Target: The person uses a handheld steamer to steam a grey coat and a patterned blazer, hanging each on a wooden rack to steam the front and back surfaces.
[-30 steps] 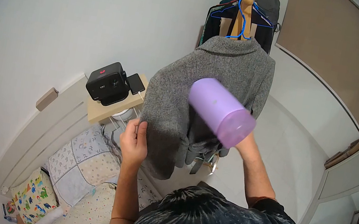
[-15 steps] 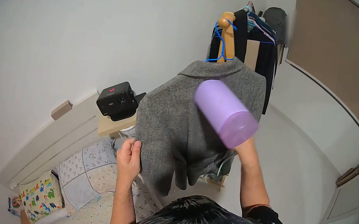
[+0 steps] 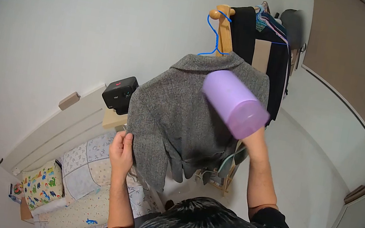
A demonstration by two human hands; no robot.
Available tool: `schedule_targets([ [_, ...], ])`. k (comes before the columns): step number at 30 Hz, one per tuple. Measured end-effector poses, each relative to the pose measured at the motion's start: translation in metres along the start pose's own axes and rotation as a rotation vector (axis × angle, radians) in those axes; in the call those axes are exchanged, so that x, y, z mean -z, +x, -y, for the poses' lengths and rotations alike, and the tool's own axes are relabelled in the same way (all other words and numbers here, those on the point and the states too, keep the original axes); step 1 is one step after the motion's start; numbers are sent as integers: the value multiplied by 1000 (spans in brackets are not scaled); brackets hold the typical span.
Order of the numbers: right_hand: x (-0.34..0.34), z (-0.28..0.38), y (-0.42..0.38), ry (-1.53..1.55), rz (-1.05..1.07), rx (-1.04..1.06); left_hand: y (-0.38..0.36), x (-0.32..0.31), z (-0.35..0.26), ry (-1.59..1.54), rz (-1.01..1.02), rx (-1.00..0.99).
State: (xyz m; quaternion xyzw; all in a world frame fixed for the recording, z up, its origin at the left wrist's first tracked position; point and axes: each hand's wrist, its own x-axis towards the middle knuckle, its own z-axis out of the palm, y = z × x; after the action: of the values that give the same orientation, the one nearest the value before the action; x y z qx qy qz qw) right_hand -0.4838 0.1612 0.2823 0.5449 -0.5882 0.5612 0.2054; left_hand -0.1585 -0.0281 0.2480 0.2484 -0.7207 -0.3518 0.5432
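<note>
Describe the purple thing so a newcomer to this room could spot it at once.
Find the wooden stand, then the blue hanger on it and the grey jacket below. In front of the jacket, the right hand holds the purple cylinder. Its smooth sides and darker end set it apart from the coarse grey cloth.

Projector [image 3: 119,95]: was black and boxy, on a pale wooden ledge [image 3: 113,120]
Headboard [image 3: 56,134]: was white, against the wall [image 3: 49,43]
Pillow [image 3: 42,186]: had dinosaur prints, lay beside patchwork bedding [image 3: 88,165]
Dark clothes [image 3: 242,31]: hung near a tan panel [image 3: 358,71]
</note>
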Motion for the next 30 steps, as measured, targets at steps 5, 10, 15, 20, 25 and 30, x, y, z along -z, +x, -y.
schedule_targets([
  [5,36,-53,-27,-447,-47,-120,1,-2,-3,-31,-3,-29],
  [10,43,-60,-31,-121,-147,-464,-3,3,-3,67,30,-13],
  [15,36,-60,-21,-143,-54,-456,-4,2,-6,2,52,19],
  [20,20,-29,5,-339,-86,229,-7,-1,-11,-34,57,56],
  [25,20,-31,-8,-320,-39,53,-10,-3,-10,-49,19,35],
  [30,36,-62,-35,-185,-50,-363,-10,3,-11,-54,37,51],
])
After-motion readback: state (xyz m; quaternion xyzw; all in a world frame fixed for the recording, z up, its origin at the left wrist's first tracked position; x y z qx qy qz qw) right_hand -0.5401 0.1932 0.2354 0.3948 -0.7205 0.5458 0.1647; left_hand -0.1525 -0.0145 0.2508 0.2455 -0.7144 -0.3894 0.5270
